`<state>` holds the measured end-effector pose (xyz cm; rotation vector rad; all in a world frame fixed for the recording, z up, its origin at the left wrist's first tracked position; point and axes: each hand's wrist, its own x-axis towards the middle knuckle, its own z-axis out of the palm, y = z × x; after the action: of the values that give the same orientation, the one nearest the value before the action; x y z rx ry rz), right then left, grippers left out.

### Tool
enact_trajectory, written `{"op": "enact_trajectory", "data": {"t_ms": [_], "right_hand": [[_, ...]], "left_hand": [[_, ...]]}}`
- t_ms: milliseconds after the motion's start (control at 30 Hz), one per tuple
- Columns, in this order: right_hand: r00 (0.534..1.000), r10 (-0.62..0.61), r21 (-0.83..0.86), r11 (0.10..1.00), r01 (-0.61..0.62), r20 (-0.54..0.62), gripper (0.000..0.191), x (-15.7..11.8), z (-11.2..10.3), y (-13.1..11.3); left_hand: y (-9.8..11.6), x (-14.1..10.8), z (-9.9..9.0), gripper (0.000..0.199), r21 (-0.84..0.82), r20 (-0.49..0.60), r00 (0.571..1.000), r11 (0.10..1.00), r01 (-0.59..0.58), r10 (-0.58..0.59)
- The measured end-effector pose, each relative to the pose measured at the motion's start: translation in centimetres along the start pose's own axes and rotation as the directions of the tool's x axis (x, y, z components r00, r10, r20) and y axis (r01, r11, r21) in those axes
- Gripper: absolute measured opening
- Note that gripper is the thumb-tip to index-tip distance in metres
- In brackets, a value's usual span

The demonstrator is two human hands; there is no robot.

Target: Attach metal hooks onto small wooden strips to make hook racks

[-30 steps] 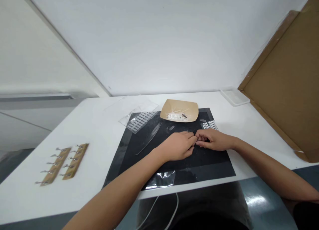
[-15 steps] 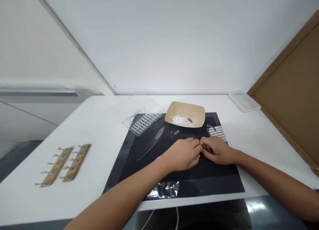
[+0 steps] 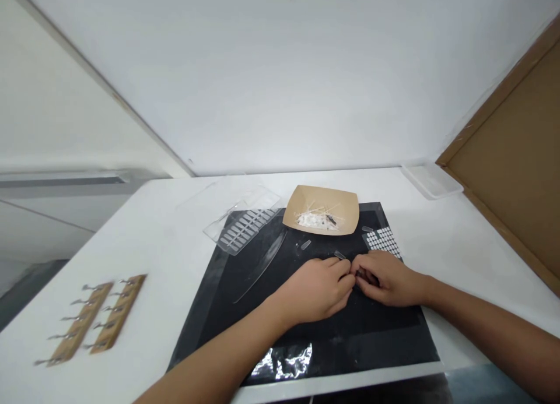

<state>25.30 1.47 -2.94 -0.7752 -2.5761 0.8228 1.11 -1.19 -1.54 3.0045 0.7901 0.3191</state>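
Over the black mat (image 3: pixel 262 311), my left hand (image 3: pixel 321 287) and my right hand (image 3: pixel 385 278) meet at the fingertips. Fingers of both are closed in a pinch, and whatever they hold between them is hidden or too small to name. A small clear nail-shaped piece (image 3: pixel 340 255) lies just beyond my fingertips. Another clear piece (image 3: pixel 305 245) rests on the mat to the left. Close behind my right hand is a sheet of white oval stickers (image 3: pixel 384 241), with one more clear piece (image 3: pixel 367 229) beside it.
A cardboard tray (image 3: pixel 321 194) with cotton swabs and white bits stands behind my hands. A clear case of nail tips (image 3: pixel 247 229) and a curved clear strip (image 3: pixel 262 267) lie left. Two wooden strips with metal clips (image 3: pixel 118 313) are far left, a plastic box (image 3: pixel 432 181) back right.
The view has shifted, so the mat and table items appear lower. My hands keep the same pinch, and the clear piece beyond my fingertips shows more plainly.
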Motion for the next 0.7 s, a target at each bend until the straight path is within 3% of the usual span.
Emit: {"op": "enact_trajectory", "data": {"t_ms": [700], "right_hand": [[0.999,0.009,-0.002,1.0,-0.008,0.034,0.003,-0.03,-0.08,0.38]], "left_hand": [[-0.28,-0.13,0.08,0.019,0.026,-0.032,0.998,0.998,-0.062,0.063]]}}
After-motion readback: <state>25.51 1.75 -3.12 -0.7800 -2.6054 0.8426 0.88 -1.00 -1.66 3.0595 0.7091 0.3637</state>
